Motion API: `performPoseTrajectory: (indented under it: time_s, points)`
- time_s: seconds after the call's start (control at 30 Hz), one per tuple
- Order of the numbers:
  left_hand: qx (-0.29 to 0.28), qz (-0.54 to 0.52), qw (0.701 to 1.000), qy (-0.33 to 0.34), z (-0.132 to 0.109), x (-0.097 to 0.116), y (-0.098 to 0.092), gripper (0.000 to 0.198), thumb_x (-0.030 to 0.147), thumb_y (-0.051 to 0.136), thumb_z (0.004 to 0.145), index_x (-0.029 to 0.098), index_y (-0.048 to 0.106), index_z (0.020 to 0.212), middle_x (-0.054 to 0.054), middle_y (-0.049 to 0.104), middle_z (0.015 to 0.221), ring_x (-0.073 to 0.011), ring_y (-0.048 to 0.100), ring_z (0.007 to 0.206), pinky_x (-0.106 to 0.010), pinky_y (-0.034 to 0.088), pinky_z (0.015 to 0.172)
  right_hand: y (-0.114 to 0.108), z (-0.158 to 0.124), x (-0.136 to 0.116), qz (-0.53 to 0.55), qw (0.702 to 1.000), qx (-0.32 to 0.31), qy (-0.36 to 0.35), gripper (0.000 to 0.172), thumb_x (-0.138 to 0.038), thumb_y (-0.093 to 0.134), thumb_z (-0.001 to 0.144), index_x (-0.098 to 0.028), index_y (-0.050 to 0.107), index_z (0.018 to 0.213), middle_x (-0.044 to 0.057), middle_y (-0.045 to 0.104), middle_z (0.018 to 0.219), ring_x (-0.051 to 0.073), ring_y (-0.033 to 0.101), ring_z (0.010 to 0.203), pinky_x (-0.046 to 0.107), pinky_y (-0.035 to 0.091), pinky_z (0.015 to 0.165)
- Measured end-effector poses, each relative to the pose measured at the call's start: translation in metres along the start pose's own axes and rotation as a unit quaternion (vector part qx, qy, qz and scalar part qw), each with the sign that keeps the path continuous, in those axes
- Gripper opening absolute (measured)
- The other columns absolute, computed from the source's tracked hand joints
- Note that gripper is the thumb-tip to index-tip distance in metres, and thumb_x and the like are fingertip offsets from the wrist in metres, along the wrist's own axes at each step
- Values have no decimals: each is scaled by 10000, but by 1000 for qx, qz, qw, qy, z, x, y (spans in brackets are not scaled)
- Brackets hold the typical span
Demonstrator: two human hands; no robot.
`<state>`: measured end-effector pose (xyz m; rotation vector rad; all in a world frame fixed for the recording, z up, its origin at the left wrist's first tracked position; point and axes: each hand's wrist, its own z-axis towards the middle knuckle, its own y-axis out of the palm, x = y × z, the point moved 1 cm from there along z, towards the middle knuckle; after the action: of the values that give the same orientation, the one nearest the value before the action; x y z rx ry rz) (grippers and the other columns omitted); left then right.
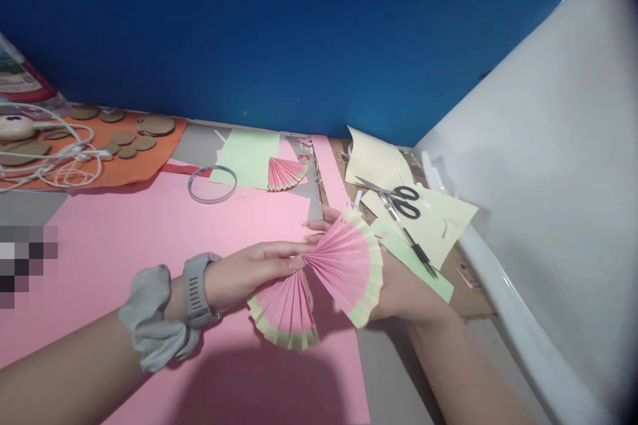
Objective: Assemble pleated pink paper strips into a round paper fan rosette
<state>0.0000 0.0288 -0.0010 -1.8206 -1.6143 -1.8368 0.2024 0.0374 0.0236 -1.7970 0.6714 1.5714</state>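
Two pleated pink paper fans with pale green rims meet at their tips above the pink sheet point(149, 239). My left hand point(254, 269), with a grey watch and a grey scrunchie at the wrist, pinches the joint where the lower fan point(284, 312) and the upper fan point(349, 262) touch. My right hand point(403, 289) lies behind the upper fan and holds it spread; only its fingertips show above the fan's edge. Both hands are closed on the paper.
A third folded fan point(284, 172) lies on a green sheet point(246, 156) at the back, beside a clear tape ring point(212, 184). Scissors point(399, 202) and a pen point(421, 254) rest on yellow paper at right. Cardboard discs point(144, 133) and a white cable point(54, 159) sit on an orange sheet at left.
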Motion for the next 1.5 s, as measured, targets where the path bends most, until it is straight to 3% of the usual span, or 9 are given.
performPoseTrajectory:
  time_s: [0.13,0.27,0.43,0.73,0.9,1.07,1.2,1.37,1.5]
  points:
    - [39,-27,999,11,1,-1,-2,333,208,548,834,183,586,1164,-103,635,1138,-215,616,982,-345,444,897,6,0,-6,85,996,10,2,967,-239,783,593,-318,233,1384,73,348,1417,265,327,1299,434,279,1061]
    - [55,-33,998,19,1,-2,-3,350,199,538,839,175,566,1187,-111,630,1137,-211,623,952,-361,432,911,8,1,-6,104,995,1,9,1131,-288,839,480,-299,183,1401,91,349,1412,290,295,1311,456,258,1071]
    - [46,-27,998,25,1,-2,-3,346,213,523,853,173,557,1195,-115,623,1147,-213,619,964,-363,420,925,10,0,-2,75,994,77,6,1212,-291,853,451,-347,106,1404,66,239,1465,274,222,1343,438,216,1097]
    - [37,-23,999,23,1,-1,-2,346,208,511,859,166,549,1200,-120,599,1187,-226,595,1017,-367,410,937,8,4,-1,107,986,118,-54,757,-504,650,700,-321,274,1332,68,268,1450,273,276,1322,428,311,1058]
    - [41,-32,998,31,2,-1,-3,335,211,511,860,146,556,1186,-131,590,1195,-240,586,1032,-393,404,946,8,5,3,83,985,103,-109,1049,-632,681,544,-300,167,1396,71,186,1483,306,157,1359,477,235,1090]
    - [50,-39,997,47,4,-1,-3,320,191,505,863,140,561,1174,-128,589,1194,-231,580,1041,-393,388,969,17,2,3,-7,992,115,-53,1325,-541,776,455,-354,-135,1397,33,69,1510,287,71,1375,518,164,1101]
    - [45,-40,997,50,3,-1,-3,319,186,500,866,133,556,1175,-127,601,1172,-224,586,1027,-392,392,966,19,2,3,-26,989,135,-58,1302,-529,759,510,-349,-191,1382,31,42,1513,278,102,1372,506,175,1102]
    - [43,-28,997,54,3,0,-2,318,195,496,870,138,548,1178,-122,599,1170,-215,589,1004,-397,391,959,13,3,2,-53,988,133,-59,1195,-584,699,562,-359,-122,1400,-18,-67,1512,289,38,1374,499,240,1084]
    - [46,-23,997,51,4,2,-1,283,198,504,864,146,573,1134,-97,612,1135,-194,579,1002,-355,390,951,12,1,1,-50,986,147,-59,1088,-593,666,611,-384,-46,1407,-39,-31,1514,296,76,1372,497,308,1054]
